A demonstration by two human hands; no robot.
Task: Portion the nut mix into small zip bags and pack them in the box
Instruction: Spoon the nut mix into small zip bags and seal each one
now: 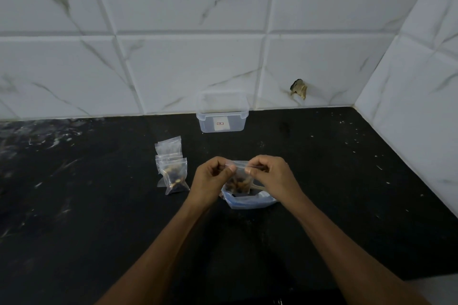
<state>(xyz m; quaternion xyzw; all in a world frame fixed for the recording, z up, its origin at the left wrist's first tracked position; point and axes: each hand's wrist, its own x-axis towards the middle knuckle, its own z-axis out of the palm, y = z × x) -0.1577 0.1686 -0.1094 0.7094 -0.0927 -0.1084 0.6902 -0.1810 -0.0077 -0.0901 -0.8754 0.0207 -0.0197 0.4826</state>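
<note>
Both hands are up over a black stone counter with white specks. The left hand and the right hand each pinch the top edge of a small clear zip bag with brown nuts inside. The fingers are curled and the thumbs press on the zip strip, one hand at each end. The bag hangs down between the hands.

Right under that bag, on the counter, lies a bigger clear plastic bag with a blue strip. The hands and the small bag hide most of it, so what is in it cannot be told.

To the left, near the left hand but not touching it, is a little heap of small clear zip bags. The front one has dark nuts in it. The others behind it look flat.

At the back, against the wall, stands a clear plastic box with a white label on its front. It has no lid on and is well apart from the hands.

The wall is made of big white tiles with grey marble lines. A broken hole in one tile is to the right of the box. Another tiled wall meets it in a corner on the right.
</note>
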